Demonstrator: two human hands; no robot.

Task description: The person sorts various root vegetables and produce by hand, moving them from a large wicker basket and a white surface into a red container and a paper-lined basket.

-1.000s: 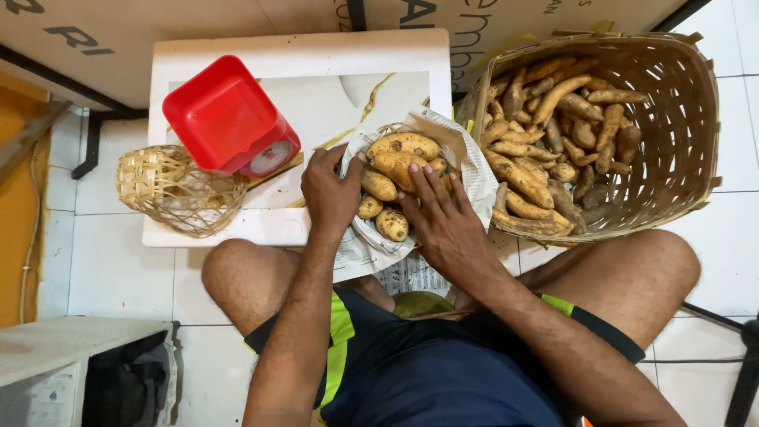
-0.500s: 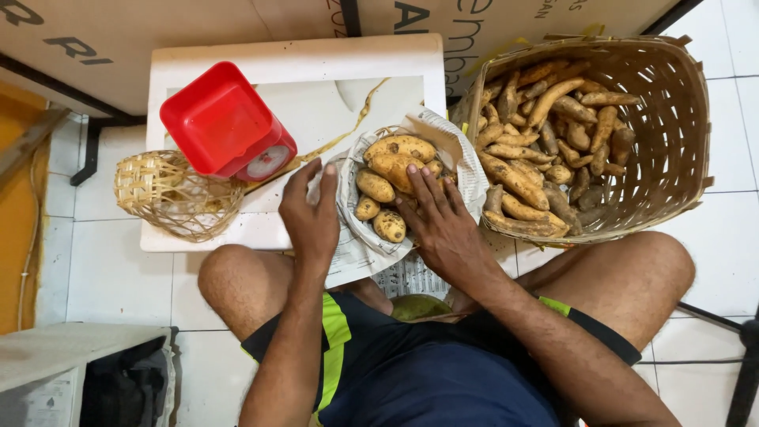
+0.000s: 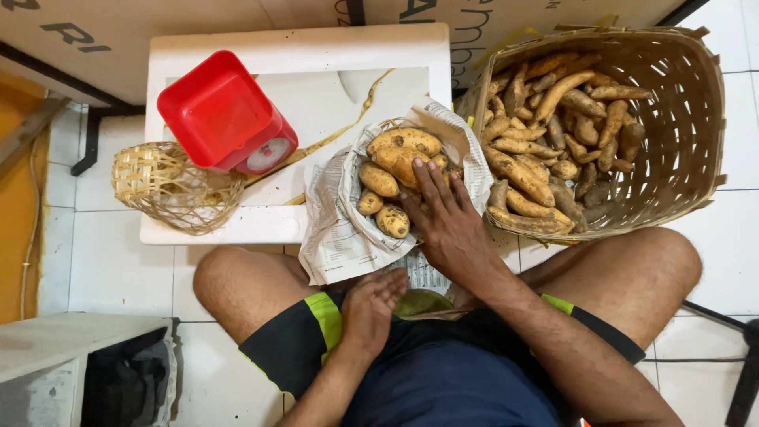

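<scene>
A crumpled sheet of printed grey-white newspaper [image 3: 340,229] wraps a small basket at the table's front edge, serving as packaging. Behind the table, flattened brown cardboard boxes [image 3: 118,32] with dark printed lettering stand along the top edge. The red scale's round white dial [image 3: 267,154] faces upward.

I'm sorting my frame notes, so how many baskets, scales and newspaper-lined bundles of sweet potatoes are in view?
Large woven basket of sweet potatoes: 1
Small empty woven basket: 1
Red kitchen scale: 1
Newspaper-lined bundle of sweet potatoes, under the right hand: 1
Total: 4
</scene>
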